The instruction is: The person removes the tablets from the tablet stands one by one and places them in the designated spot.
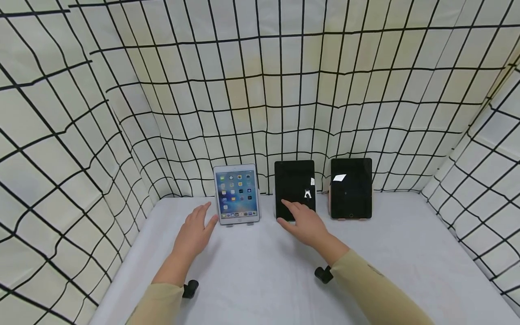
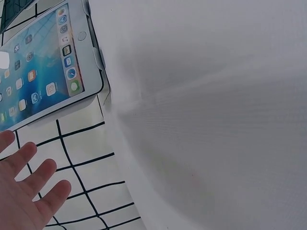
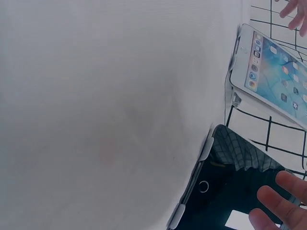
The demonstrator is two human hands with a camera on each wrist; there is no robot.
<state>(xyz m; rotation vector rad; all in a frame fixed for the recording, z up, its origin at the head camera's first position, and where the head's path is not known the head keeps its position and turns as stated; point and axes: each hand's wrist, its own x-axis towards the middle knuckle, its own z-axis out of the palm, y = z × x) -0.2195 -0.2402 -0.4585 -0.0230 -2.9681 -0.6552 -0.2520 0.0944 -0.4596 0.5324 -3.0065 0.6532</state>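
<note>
- White tablet (image 1: 237,194), screen lit: at table's (image 1: 260,271) back edge, left of centre.
- Left hand (image 1: 195,230) beside it, fingers spread.
- Right hand (image 1: 306,225) before middle tablet (image 1: 290,180), fingers parted; contact cannot be told.
- Right-hand tablet (image 1: 351,189): same edge.

Right hand (image 1: 304,225) hides part of middle black tablet's lower screen (image 1: 294,180) in head view; contact unclear. White tablet (image 1: 237,212): app icons (image 1: 240,184) mostly too small to tell there. Left wrist view cuts left hand (image 2: 26,191) and white tablet at left edge. Right wrist view crops right hand, right edge. 2 sleeves (image 1: 378,282) run off head view's bottom.
</note>
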